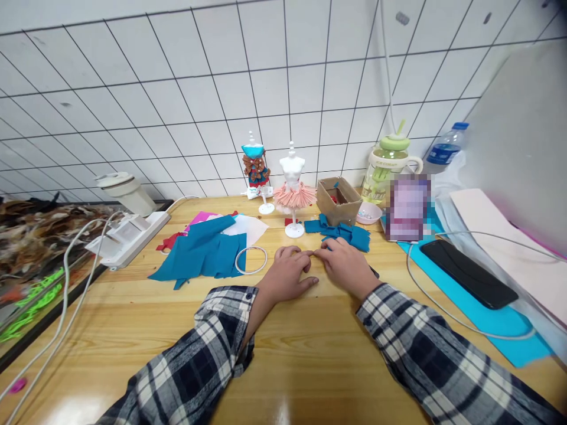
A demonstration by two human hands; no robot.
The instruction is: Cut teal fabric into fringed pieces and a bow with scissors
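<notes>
Both my hands rest low over the middle of the wooden table, with their fingertips meeting. My left hand (290, 273) has bent fingers and its thumb stretched apart; nothing shows in it. Beside it, my right hand (348, 267) reaches left with its fingers loosely spread, and I make out nothing in them. Folded strips of teal fabric (354, 235) lie just beyond the right fingers. A small white dress form (292, 168) with a pleated pink skirt (295, 196) stands upright behind my hands. Left of my left hand are a pale ring (251, 273) and teal fabric pieces (199, 254).
A second dressed form (256, 168) stands near the tiled wall. To the right are a cardboard box (339, 203), a pink bowl (369, 213), a green-lidded jug (390, 159), a propped phone (407, 206) and a black phone (467, 274). A power strip (133, 242) with cables lies left.
</notes>
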